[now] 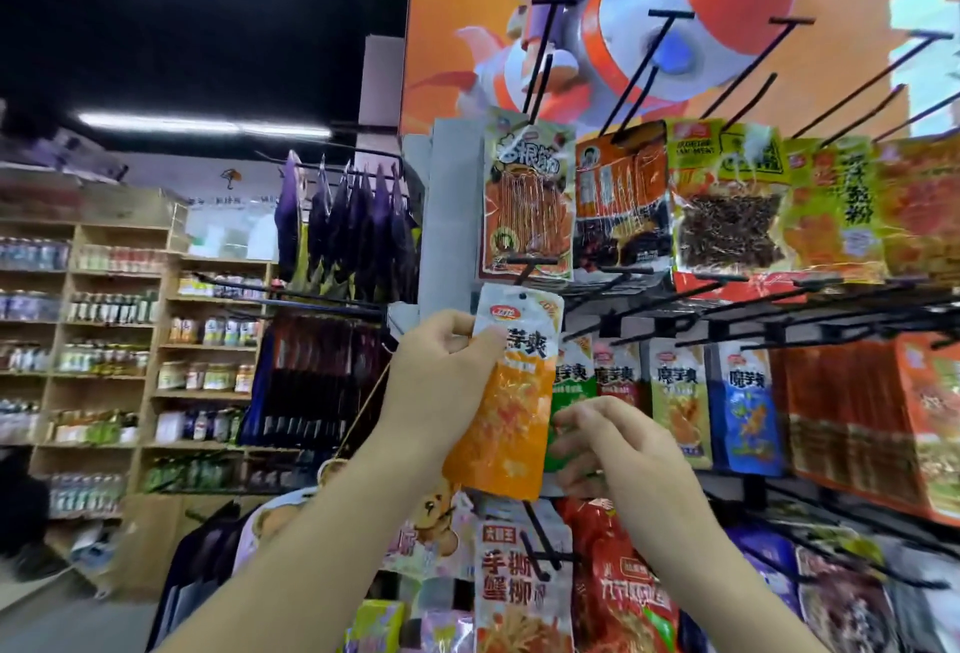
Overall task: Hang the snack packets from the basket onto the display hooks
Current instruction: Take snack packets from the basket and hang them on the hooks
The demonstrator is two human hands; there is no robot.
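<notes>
My left hand (441, 371) pinches the upper left edge of an orange and white snack packet (511, 397) and holds it up at the leftmost hook (524, 267) of the middle row. The packet's hang hole sits just under that hook's tip. Lower down, my right hand (602, 444) has its fingers curled at the packet's right edge, touching a green packet (571, 382) that hangs behind. The basket is not in view.
Black display hooks (670, 44) stick out from an orange poster wall, with hanging snack packets in three rows. Similar packets (675, 392) hang to the right. Purple packets (353, 221) hang on a side rack at left. Wooden shelves of bottles (109, 309) fill the far left.
</notes>
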